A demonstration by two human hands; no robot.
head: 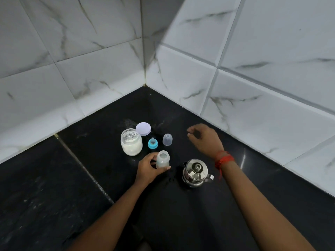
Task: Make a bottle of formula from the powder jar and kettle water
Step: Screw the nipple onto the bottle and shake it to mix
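Observation:
An open, clear baby bottle (pixel 162 159) stands upright on the black counter, and my left hand (pixel 147 169) grips its side. Behind it to the left is the open glass powder jar (pixel 131 144) holding white powder. The jar's pale lilac lid (pixel 143 128) lies behind the jar. The blue teat ring (pixel 152 143) and the clear bottle cap (pixel 167 139) sit between the jar and my right hand (pixel 204 137). That hand hovers above the counter with loosely curled fingers and holds nothing. The steel kettle (pixel 196 172) stands lidded, right of the bottle.
The black stone counter (pixel 72 187) runs into a corner of white marble-look wall tiles (pixel 253 115) behind and to the right. A seam crosses the counter at the left. A red thread band is on my right wrist (pixel 223 159).

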